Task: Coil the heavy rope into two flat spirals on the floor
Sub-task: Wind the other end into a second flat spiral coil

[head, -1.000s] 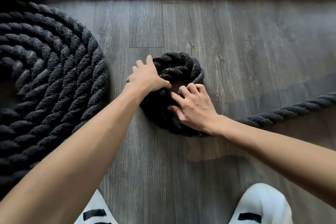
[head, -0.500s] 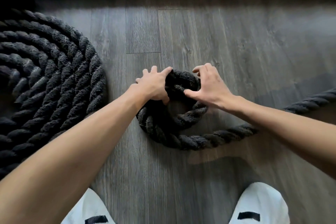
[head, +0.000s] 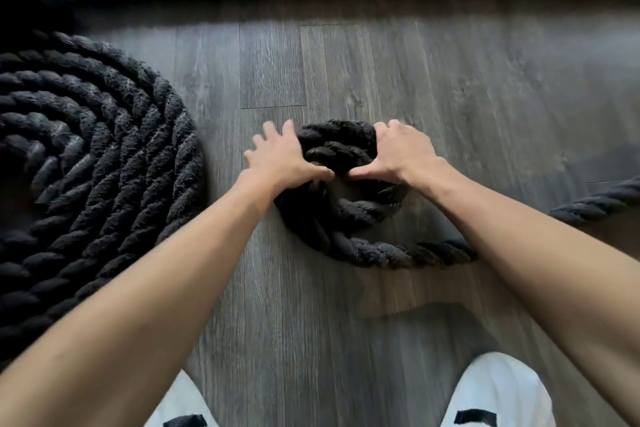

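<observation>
Seen on floor [head: 450, 97]: small coil [head: 346, 218], near finished spiral [head: 86, 166]; left hand [head: 280, 159] pressed flat on its left rim, fingers spread; right hand [head: 401, 152] curled over right rim. Rope judged heavy, stiff, rough, unlikely to slip; best gripped at outermost turn, toward loose tail [head: 595, 204].

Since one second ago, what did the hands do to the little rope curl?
The right hand left the near side of the small coil, went to its far edge and now grips the rope there. The loose rope got pulled round the near side, so the coil grew. The left hand stayed pressing on the left side, and the big spiral did not move.
</observation>
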